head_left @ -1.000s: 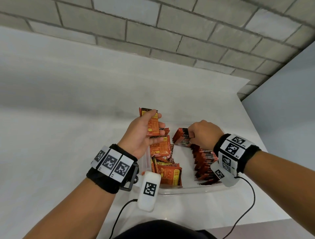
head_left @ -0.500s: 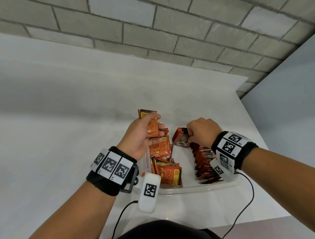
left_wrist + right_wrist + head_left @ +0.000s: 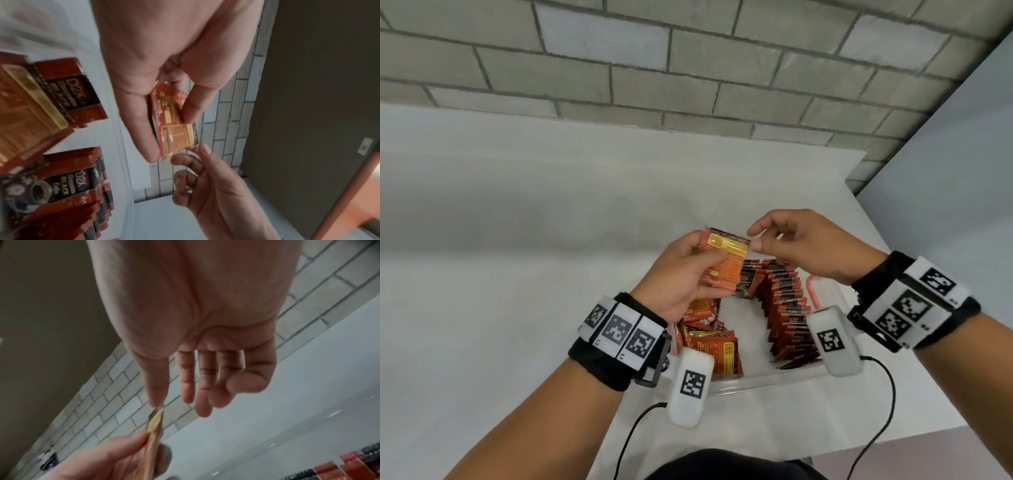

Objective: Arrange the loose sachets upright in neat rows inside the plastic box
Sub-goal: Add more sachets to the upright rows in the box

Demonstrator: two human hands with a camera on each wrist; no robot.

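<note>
My left hand (image 3: 703, 260) holds a few orange-red sachets (image 3: 726, 263) above the far end of the clear plastic box (image 3: 756, 382), thumb on front, fingers behind. In the left wrist view that hand (image 3: 171, 133) pinches the sachets (image 3: 174, 133). My right hand (image 3: 755, 237) hovers with its fingers loosely spread at the sachets' top right corner. The right wrist view shows its thumb tip (image 3: 156, 404) touching the sachets' edge (image 3: 155, 426). A row of upright sachets (image 3: 787, 308) runs along the box's right side. Loose sachets (image 3: 709, 342) lie in a heap on its left.
The box stands near the front right corner of a white table (image 3: 517, 274). A grey brick wall (image 3: 688, 68) rises behind it. The table's right edge (image 3: 893, 257) is close to the box. Wrist camera cables (image 3: 887, 394) hang at the front.
My right hand has let go of the row in the box, risen and opened beside the left hand's sachets. The left hand still holds its sachets.
</note>
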